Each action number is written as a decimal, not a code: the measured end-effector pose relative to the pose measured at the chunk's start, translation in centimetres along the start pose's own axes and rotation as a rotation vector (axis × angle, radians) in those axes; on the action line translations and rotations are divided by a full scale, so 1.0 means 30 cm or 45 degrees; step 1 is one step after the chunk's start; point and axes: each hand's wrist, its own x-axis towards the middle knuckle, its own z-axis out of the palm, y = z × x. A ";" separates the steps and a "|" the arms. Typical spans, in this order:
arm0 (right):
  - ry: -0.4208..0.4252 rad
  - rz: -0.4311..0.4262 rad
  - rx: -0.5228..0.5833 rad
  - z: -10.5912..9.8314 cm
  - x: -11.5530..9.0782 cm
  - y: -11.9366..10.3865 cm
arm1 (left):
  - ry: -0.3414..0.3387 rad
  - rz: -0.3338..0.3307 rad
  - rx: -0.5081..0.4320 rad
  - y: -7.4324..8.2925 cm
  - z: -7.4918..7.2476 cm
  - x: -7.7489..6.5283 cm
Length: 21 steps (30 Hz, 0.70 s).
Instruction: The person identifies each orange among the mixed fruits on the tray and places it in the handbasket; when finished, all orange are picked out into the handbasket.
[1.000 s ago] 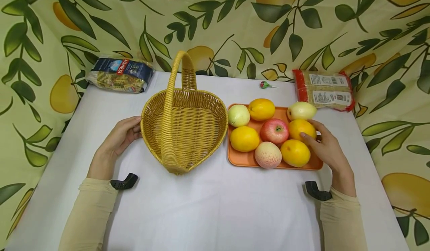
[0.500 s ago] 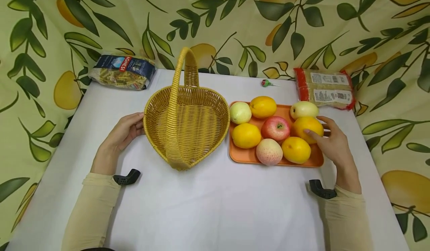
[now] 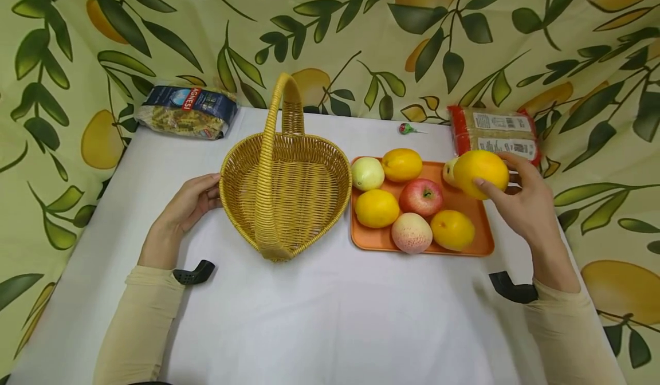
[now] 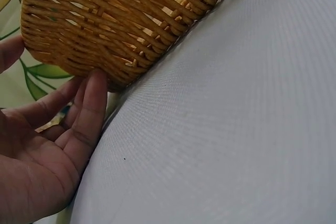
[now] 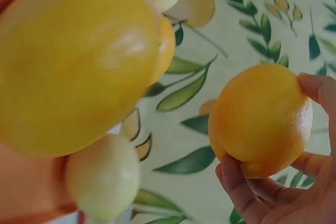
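Note:
My right hand [image 3: 531,204] grips a round yellow-orange fruit [image 3: 480,174], raised over the right side of the orange tray [image 3: 482,236]. In the right wrist view the thumb and fingers close round this glossy fruit from opposite sides. On the tray lie a red apple [image 3: 421,196], a speckled pale peach [image 3: 412,233], several yellow fruits [image 3: 377,208] and a pale green one [image 3: 368,173]. A pale yellow fruit [image 3: 448,172] is partly hidden behind the held one. My left hand [image 3: 189,206], fingers extended, touches the left side of a golden wicker basket [image 3: 264,190].
A pasta bag [image 3: 187,112] lies at the back left of the white table [image 3: 330,310]. At the back right is a red-edged packet [image 3: 495,133], with a small wrapped lollipop [image 3: 407,128] left of it. The basket's tall handle [image 3: 273,110] arches upward.
My right hand has lifted the yellow-orange fruit off the tray, moving up and slightly right. My left hand keeps its place at the basket.

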 end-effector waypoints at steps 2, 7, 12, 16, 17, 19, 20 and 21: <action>-0.022 -0.055 -0.019 -0.004 0.013 -0.043 | 0.003 -0.003 0.002 0.001 0.001 -0.001; -0.068 -0.157 -0.018 0.002 0.043 -0.145 | 0.000 -0.005 0.001 0.004 0.002 -0.003; -0.209 -0.172 0.061 0.037 0.070 -0.243 | -0.008 0.002 0.005 0.004 -0.002 -0.003; -0.347 -0.187 0.088 0.088 0.104 -0.309 | 0.009 -0.009 0.016 0.004 -0.003 -0.006; -0.379 -0.200 0.092 0.105 0.114 -0.324 | 0.011 -0.013 0.018 0.004 -0.003 -0.006; -0.428 -0.233 0.097 0.140 0.128 -0.351 | 0.013 -0.022 0.022 0.006 -0.002 -0.005; -0.450 -0.254 0.098 0.157 0.134 -0.364 | 0.011 -0.027 0.023 0.006 -0.002 -0.004; -0.473 -0.269 0.098 0.173 0.136 -0.376 | 0.009 -0.031 0.024 0.007 -0.001 -0.002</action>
